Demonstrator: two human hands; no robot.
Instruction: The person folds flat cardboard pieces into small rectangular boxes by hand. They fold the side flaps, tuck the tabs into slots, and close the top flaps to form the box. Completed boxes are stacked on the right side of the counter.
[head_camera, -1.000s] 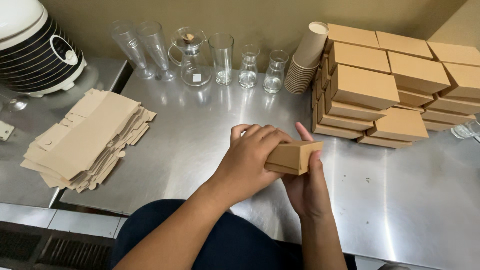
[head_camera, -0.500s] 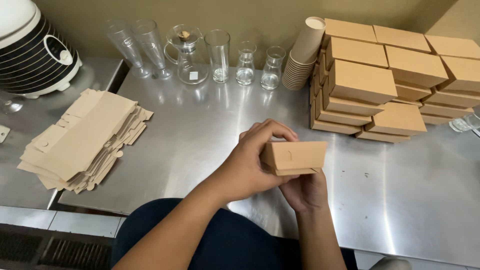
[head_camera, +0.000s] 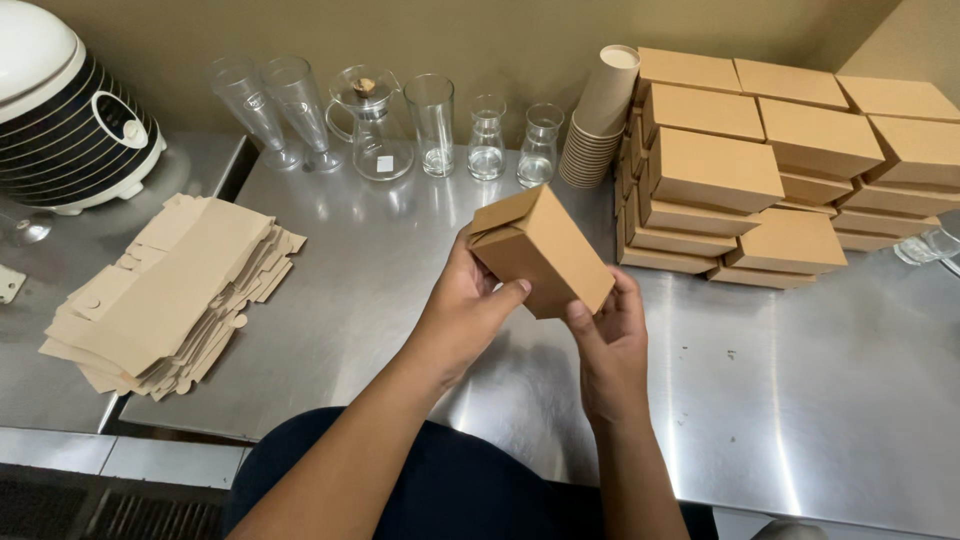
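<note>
Both my hands hold one small brown cardboard box (head_camera: 545, 252) above the steel counter (head_camera: 760, 400), tilted with its far end flap partly open. My left hand (head_camera: 462, 310) grips its near left side, thumb on the front face. From below, my right hand (head_camera: 606, 335) supports its lower right corner. A pile of flat, unfolded brown box blanks (head_camera: 170, 295) lies at the left. Folded brown boxes (head_camera: 780, 180) are stacked at the back right.
Along the back wall stand two tall glasses (head_camera: 270, 105), a glass jug (head_camera: 372, 125), a tumbler (head_camera: 432, 122) and two small carafes (head_camera: 512, 145). A leaning stack of paper cups (head_camera: 598, 120) adjoins the boxes. A round black-and-white appliance (head_camera: 65, 115) sits at far left.
The box has been turned in my hands from lying flat and low to tilted up, its end flap now showing toward the back. Both hands shifted grip and rose slightly.
</note>
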